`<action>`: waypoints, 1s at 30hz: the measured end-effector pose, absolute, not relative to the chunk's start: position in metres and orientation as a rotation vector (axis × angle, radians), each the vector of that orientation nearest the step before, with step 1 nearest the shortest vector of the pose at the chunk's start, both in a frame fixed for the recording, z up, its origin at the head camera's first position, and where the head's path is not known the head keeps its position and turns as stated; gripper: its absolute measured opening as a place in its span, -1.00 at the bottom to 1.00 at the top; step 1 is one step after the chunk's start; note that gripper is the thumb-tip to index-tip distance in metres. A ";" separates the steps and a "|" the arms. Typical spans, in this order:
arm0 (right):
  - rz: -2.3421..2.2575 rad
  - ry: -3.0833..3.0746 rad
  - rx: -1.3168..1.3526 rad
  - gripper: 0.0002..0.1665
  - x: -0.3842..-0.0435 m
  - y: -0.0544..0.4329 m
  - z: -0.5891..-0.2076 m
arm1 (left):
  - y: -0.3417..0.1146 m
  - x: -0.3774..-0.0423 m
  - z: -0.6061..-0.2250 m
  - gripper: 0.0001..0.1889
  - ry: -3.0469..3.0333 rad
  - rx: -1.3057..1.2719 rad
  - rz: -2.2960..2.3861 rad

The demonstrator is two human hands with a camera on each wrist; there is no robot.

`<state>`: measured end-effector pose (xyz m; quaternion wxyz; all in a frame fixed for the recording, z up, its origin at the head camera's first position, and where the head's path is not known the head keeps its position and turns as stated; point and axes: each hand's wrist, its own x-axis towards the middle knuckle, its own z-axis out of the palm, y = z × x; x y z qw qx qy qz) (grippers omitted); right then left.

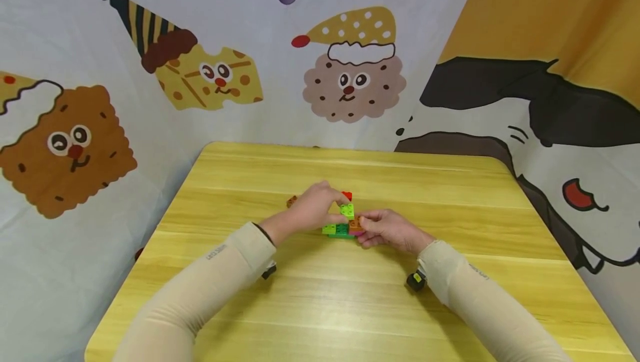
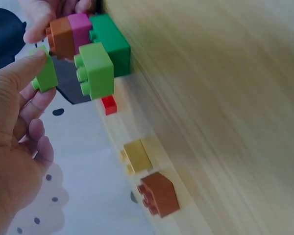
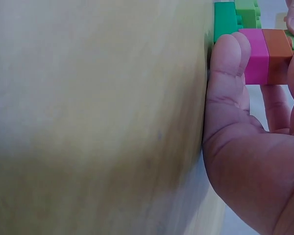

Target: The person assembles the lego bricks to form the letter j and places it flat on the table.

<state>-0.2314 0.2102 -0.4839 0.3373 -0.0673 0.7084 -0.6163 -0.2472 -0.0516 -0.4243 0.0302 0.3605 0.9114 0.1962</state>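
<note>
My left hand (image 1: 314, 206) pinches a light green brick (image 2: 47, 74) between thumb and fingers, over the right end of a small brick build. A dark green brick (image 2: 112, 46) forms the build's base. On its left part sits another light green brick (image 2: 100, 71). A pink brick (image 3: 256, 58) stands on the right part, topped by an orange brick (image 2: 62, 38). My right hand (image 1: 392, 230) grips this pink and orange stack from the right side. In the right wrist view, the held brick is right at the orange brick's studs.
Behind the build, on the wooden table (image 1: 320, 306), lie a red brick (image 2: 109, 105), a tan brick (image 2: 137, 155) and a brown slanted brick (image 2: 159, 196). A cloth printed with cartoon figures (image 1: 355, 87) hangs beyond the table's far edge.
</note>
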 end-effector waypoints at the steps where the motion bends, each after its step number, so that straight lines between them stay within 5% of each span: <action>1: -1.608 1.848 -0.180 -0.25 -0.231 0.210 -0.484 | -0.050 -0.246 -0.425 -0.55 2.812 1.115 0.595; 16: -1.616 1.872 -0.176 -0.30 -0.227 0.209 -0.487 | -0.037 -0.238 -0.425 -0.59 2.840 1.101 0.587; 23: -1.612 1.865 -0.183 -0.12 -0.227 0.211 -0.484 | -0.030 -0.235 -0.423 -0.62 2.818 1.177 0.545; 30: -1.605 1.851 -0.153 -0.22 -0.228 0.210 -0.481 | -0.025 -0.232 -0.422 -0.60 2.848 1.154 0.520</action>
